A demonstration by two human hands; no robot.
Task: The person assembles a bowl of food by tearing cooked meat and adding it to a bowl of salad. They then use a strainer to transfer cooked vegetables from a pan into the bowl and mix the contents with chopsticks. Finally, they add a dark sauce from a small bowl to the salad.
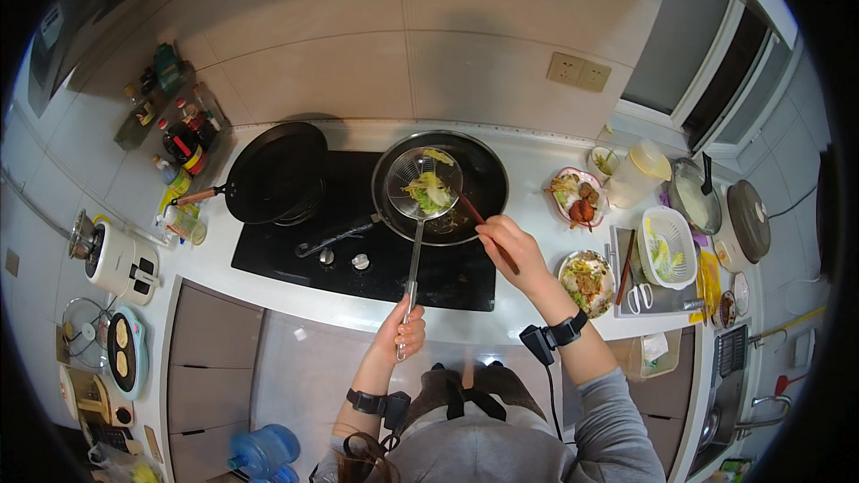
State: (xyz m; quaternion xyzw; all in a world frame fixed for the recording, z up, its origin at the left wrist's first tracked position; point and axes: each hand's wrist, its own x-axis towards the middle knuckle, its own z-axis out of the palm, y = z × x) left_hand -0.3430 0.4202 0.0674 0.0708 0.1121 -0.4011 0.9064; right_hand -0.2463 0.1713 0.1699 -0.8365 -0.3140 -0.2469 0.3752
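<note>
My left hand [400, 330] grips the handle of a wire-mesh skimmer [425, 164], whose basket is over the left part of a dark frying pan [484, 181] on the stove. Pale green chopped vegetable leaves [429, 193] lie in the mesh, with one yellowish piece near its far rim. Reddish-brown chopsticks [472, 208] are in my right hand [510, 247], their tips close to the skimmer's right edge. Whether the tips touch the mesh is not clear. Dark bits and a wet sheen show on the pan's bottom.
A black wok [276, 171] with a wooden handle sits on the left burner of the black stove [389, 282]. To the right stand a plate of mixed food [587, 282], a bowl of meat pieces [578, 198] and a white basket [681, 241]. Sauce bottles [184, 147] line the left corner.
</note>
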